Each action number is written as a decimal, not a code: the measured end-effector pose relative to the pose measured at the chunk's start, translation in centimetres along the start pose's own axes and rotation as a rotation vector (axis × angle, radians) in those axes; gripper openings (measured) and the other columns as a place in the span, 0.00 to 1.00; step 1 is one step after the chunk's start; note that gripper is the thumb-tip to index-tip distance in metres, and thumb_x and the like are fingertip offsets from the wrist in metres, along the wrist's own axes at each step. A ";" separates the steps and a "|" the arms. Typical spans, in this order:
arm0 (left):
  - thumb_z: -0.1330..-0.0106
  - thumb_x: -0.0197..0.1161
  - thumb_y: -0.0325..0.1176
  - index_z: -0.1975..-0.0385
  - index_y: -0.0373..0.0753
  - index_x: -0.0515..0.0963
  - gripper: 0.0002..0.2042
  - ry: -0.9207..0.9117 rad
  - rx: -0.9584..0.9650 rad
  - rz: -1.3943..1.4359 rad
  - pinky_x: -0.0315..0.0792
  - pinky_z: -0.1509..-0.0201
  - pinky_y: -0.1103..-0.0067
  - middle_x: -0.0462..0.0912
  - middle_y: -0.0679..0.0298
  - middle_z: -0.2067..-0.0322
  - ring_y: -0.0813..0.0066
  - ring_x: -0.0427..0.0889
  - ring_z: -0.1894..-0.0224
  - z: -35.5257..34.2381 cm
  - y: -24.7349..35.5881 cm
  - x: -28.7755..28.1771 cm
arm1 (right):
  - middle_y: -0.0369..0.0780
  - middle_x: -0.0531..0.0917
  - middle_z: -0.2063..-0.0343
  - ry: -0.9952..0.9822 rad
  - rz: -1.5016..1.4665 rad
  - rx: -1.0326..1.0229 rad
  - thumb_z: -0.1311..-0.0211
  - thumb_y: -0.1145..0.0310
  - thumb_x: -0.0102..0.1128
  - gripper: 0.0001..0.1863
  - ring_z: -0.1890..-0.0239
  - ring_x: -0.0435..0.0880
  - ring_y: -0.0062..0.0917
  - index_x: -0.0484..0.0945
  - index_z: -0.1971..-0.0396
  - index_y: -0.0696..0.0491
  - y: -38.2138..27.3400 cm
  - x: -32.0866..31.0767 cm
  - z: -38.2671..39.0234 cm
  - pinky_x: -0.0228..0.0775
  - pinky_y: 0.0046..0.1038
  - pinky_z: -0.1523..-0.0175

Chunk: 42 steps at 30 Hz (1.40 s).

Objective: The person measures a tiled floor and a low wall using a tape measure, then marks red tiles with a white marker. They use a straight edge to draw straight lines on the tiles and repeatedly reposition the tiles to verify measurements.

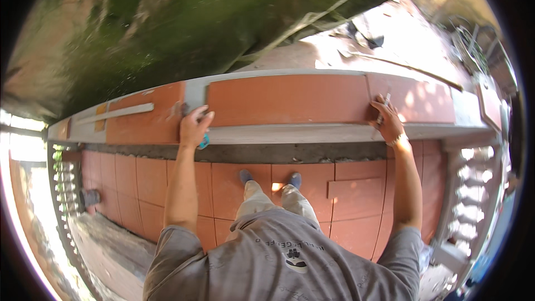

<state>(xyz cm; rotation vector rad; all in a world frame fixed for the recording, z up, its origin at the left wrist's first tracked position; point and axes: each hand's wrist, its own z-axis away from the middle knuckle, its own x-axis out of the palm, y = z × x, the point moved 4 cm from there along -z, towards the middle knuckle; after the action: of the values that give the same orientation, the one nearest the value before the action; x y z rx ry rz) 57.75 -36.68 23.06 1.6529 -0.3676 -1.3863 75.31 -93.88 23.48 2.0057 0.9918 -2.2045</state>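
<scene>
- The left hand (pixel 194 128) is at the gap between two red tiles, with its fingers bent. I cannot tell if it is gripping something.
- A bright blue thing (pixel 204 141) pokes out just beside the left hand. Most of it is hidden, so I cannot tell what it is.
- The right hand (pixel 390 124) is gripping a thin stick (pixel 387 100) in its fingers. It is right where two tiles meet.
- The long middle tile (pixel 290 99) lies flat on top of the grey ledge (pixel 195 88), between the two hands.
- The right tile (pixel 423 99) is on the ledge too, just beside the end of the middle tile. Spots of sun shine on it.
- The left tile (pixel 146 124) lies on the other side, with a strip of bare grey between it and the middle tile.
- A long pale strip (pixel 125 112) lies across part of the left tile.
- Below the ledge is a floor (pixel 239 192) made of red tiles, and the person stands on it in grey-blue shoes (pixel 295 180).
- A loose tile (pixel 354 188) lies on the floor, to the right of the shoes.
- Past the ledge, at the top left, is a big green sheet (pixel 184 22).
</scene>
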 end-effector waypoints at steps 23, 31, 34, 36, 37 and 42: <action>0.33 0.64 0.46 0.64 0.33 0.83 0.18 0.451 -0.301 0.891 0.70 0.75 0.79 0.74 0.68 0.79 0.78 0.74 0.81 4.8 -2.5 -16.7 | 0.49 0.76 0.39 -0.015 0.087 0.059 0.57 0.75 0.75 0.37 0.35 0.72 0.41 0.73 0.41 0.54 -4.8 -0.3 -1.7 0.67 0.38 0.33; 0.36 0.64 0.48 0.59 0.30 0.82 0.22 0.616 -0.600 0.374 0.75 0.55 0.70 0.83 0.54 0.67 0.60 0.83 0.61 -4.8 -17.7 -26.2 | 0.49 0.83 0.50 -0.096 -0.065 -0.404 0.49 0.65 0.75 0.33 0.51 0.82 0.51 0.73 0.40 0.47 -38.5 11.8 -13.0 0.76 0.43 0.50; 0.34 0.61 0.48 0.55 0.28 0.80 0.24 0.711 -0.607 0.311 0.73 0.47 0.65 0.83 0.42 0.56 0.50 0.82 0.50 -6.2 -20.4 -26.2 | 0.44 0.83 0.49 -0.114 -0.141 -0.609 0.42 0.60 0.71 0.30 0.52 0.83 0.46 0.72 0.39 0.46 -51.8 18.9 -16.8 0.77 0.43 0.51; 0.34 0.60 0.47 0.54 0.27 0.79 0.24 0.764 -0.515 0.331 0.73 0.47 0.65 0.83 0.41 0.56 0.49 0.82 0.50 -6.3 -20.5 -25.5 | 0.40 0.87 0.56 -0.448 -0.232 -0.418 0.42 0.58 0.70 0.32 0.60 0.88 0.39 0.69 0.37 0.42 -57.3 24.2 -19.2 0.80 0.40 0.55; 0.34 0.61 0.41 0.53 0.28 0.79 0.21 0.834 -0.393 0.246 0.74 0.49 0.66 0.84 0.42 0.57 0.54 0.84 0.52 -6.1 -19.9 -25.8 | 0.40 0.88 0.60 -0.433 0.037 -0.529 0.39 0.60 0.67 0.33 0.61 0.88 0.36 0.66 0.34 0.41 -59.6 26.4 -19.7 0.80 0.39 0.56; 0.33 0.65 0.39 0.47 0.28 0.76 0.22 0.773 -0.276 0.663 0.72 0.46 0.72 0.81 0.55 0.53 0.67 0.78 0.52 -4.6 -18.9 -24.7 | 0.45 0.83 0.50 -0.312 0.082 -0.504 0.34 0.64 0.53 0.17 0.41 0.77 0.43 0.74 0.47 0.45 -64.3 32.5 -21.3 0.73 0.43 0.42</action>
<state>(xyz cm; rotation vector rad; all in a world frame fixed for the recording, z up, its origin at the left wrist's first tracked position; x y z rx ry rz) 47.99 -6.83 23.28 1.5041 -0.2166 -0.2512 62.46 -19.87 23.16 1.4128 1.2346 -1.8935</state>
